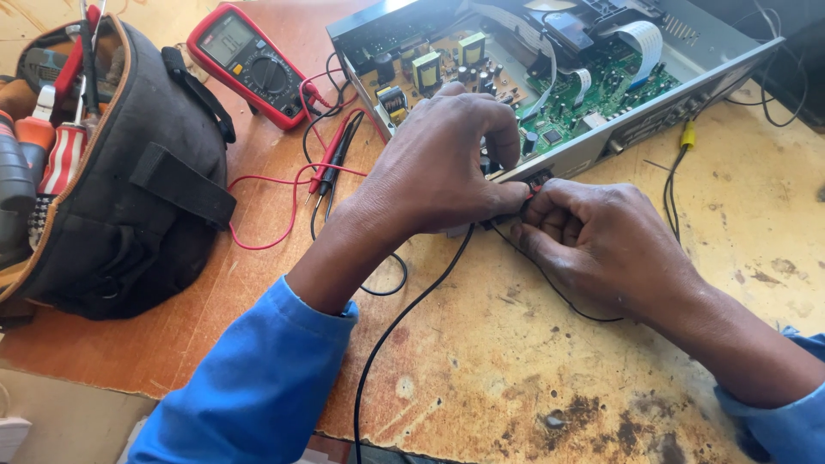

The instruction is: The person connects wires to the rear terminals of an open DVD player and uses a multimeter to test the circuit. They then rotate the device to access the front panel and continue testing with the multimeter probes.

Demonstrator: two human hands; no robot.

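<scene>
Your left hand [447, 163] and right hand [593, 241] pinch a black cable [404, 318] at the open chassis [687, 77]; worn, stained wooden bench [516, 378]; multimeter [249, 62], tool bag [129, 189] left.

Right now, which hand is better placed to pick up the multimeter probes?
Probably the left hand: the probes lie just beside it, while the right hand sits farther off, pinching the black cable at the open device.
</scene>
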